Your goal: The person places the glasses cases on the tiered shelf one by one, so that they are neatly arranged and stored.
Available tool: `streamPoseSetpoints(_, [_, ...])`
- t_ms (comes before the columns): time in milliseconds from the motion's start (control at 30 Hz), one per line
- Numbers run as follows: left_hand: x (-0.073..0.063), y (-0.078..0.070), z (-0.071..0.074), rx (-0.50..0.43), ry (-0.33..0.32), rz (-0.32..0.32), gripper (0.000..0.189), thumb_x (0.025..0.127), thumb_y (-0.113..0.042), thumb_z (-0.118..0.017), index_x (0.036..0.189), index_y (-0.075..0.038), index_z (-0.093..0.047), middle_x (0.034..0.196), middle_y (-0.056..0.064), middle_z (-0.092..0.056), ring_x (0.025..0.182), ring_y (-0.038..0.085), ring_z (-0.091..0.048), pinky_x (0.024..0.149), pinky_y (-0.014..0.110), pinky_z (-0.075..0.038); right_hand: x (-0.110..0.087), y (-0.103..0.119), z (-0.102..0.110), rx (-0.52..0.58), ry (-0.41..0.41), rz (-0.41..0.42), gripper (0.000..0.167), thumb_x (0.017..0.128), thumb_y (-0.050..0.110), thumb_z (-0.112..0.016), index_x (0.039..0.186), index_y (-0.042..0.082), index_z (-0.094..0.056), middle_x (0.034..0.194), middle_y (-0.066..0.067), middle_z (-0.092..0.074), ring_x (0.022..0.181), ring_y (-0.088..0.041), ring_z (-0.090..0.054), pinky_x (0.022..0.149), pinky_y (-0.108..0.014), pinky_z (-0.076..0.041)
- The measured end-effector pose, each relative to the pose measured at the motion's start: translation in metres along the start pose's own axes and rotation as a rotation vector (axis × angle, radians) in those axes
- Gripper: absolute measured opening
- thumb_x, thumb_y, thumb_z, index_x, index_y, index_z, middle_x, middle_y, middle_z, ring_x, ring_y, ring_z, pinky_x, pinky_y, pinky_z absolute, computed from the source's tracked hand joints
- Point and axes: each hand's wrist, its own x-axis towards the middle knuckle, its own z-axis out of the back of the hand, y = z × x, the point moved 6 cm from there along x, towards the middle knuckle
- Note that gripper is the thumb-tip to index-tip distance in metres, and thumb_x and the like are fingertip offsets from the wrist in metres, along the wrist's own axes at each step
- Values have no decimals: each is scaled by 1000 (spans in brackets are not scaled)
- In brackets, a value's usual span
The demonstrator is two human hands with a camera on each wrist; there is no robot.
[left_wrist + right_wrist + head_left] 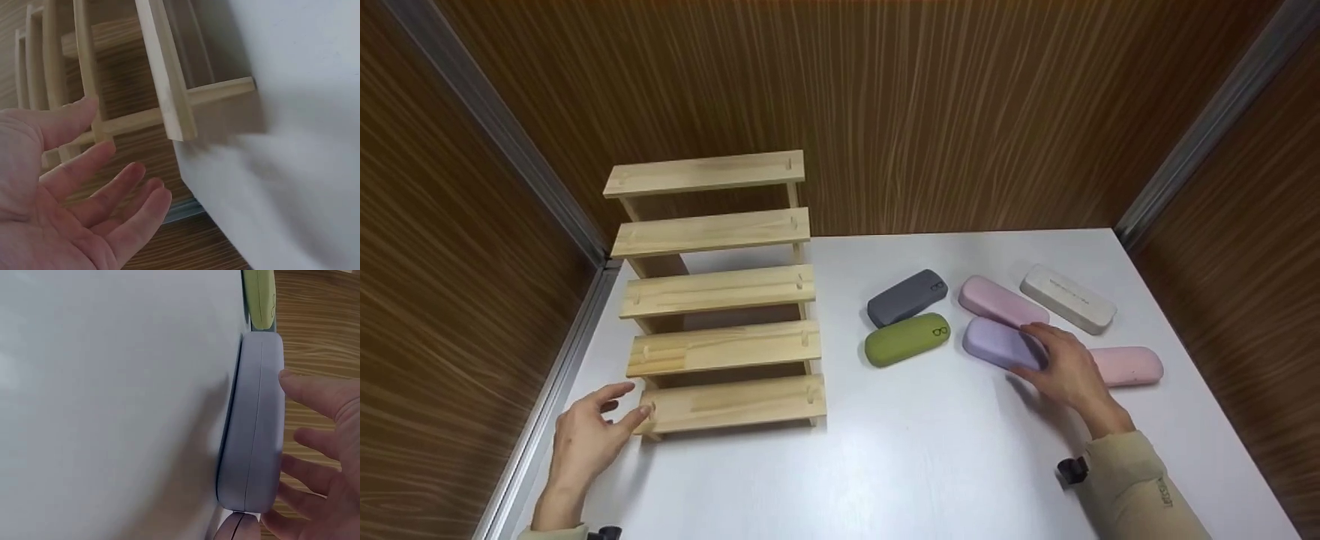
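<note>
While the left hand [587, 441] is empty, the lilac case [996, 343] lies just under the loosely spread right hand [1069, 371].

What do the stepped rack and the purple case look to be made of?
The rack: pale wood with a dull finish, judging by the grain streaks along it.

The purple case: smooth and matte, perhaps plastic or a leather-like covering; no grain shows, so I can't be sure.
</note>
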Motion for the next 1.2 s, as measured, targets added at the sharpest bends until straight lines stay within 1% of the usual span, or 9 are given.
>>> streamPoseSetpoints(100, [3,13,-5,-60,93,53,52,100,-31,-88,144,-5,-75,143,25,-75,131,44,-76,96,37,-68,3,-3,0,10,14,-3,70,88,24,-96,148,-1,-68,155,-35,-62,145,-60,-56,124,-78,-45])
streamPoseSetpoints(200, [7,26,-11,-180,169,111,53,101,-28,-87,146,-4,-73,147,20,-75,121,18,-81,91,17,-62,6,-5,0,14,21,-8,71,87,21,-96,147,-2,-68,156,-36,-60,145,-62,-56,123,-78,-46])
streamPoseSetpoints(333, [12,39,-18,-416,200,190,52,101,-10,-84,147,6,-68,142,16,-79,101,-7,-76,86,13,-66,7,-7,0,17,29,-20,72,86,20,-96,148,-3,-67,158,-36,-58,145,-63,-55,123,-79,-46])
streamPoseSetpoints(433, [14,46,-23,-554,205,245,50,100,-1,-82,147,11,-66,131,7,-83,96,-6,-76,87,18,-70,7,-8,-1,12,28,-26,72,85,18,-96,148,-2,-67,159,-36,-58,145,-63,-55,122,-79,-46])
streamPoseSetpoints(533, [16,53,-29,-633,230,286,46,101,2,-79,145,10,-69,121,-4,-83,96,-1,-77,89,20,-71,4,-8,-1,1,25,-29,72,84,15,-97,148,-2,-67,158,-36,-58,144,-62,-56,122,-80,-46])
streamPoseSetpoints(600, [17,57,-32,-671,248,311,40,101,3,-78,141,5,-73,115,-8,-82,96,1,-77,89,21,-71,3,-8,-1,-5,22,-27,73,83,12,-97,148,-2,-67,157,-35,-59,143,-61,-57,121,-79,-48])
streamPoseSetpoints(733, [18,65,-38,-704,279,345,30,102,1,-79,126,-15,-85,103,-16,-82,94,1,-77,86,19,-70,1,-9,1,7,17,-27,71,82,9,-97,146,-2,-69,151,-33,-63,138,-57,-62,119,-76,-52])
streamPoseSetpoints(867, [20,71,-45,-738,318,354,31,103,0,-78,114,-27,-88,100,-17,-82,93,2,-78,83,19,-70,0,-11,2,9,2,-13,65,81,7,-98,140,-2,-72,142,-31,-69,130,-54,-67,113,-74,-56])
streamPoseSetpoints(1200, [21,76,-52,-847,359,376,37,104,4,-73,106,-31,-87,101,-13,-82,97,4,-79,88,24,-72,3,-10,3,-10,10,30,60,78,7,-98,132,-2,-75,134,-29,-75,122,-50,-72,107,-69,-60])
